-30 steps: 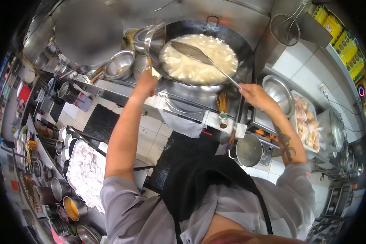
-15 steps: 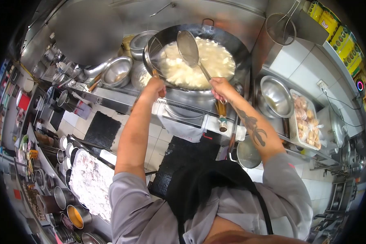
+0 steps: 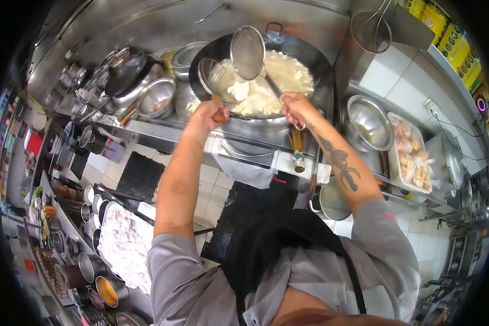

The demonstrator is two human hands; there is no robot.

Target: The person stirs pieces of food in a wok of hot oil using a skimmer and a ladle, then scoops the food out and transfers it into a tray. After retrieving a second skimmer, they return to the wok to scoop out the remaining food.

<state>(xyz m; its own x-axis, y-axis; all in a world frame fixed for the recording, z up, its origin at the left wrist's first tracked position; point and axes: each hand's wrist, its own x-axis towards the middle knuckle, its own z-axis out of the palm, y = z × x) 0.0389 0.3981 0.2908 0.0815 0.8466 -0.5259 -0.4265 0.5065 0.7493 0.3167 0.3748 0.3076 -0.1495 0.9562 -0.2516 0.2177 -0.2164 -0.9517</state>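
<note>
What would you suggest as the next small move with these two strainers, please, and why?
Probably lower the mesh strainer in the right hand to the pale pieces: it looks empty above the wok, and the left hand holds a wire strainer close by.

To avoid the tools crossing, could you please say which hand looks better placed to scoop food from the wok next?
Probably the left hand: its wire strainer looks low at the left side of the wok, by pale pieces, while the right hand holds its mesh skimmer raised above them.

Head-worn view, down over both hands [image 3: 210, 115].
</note>
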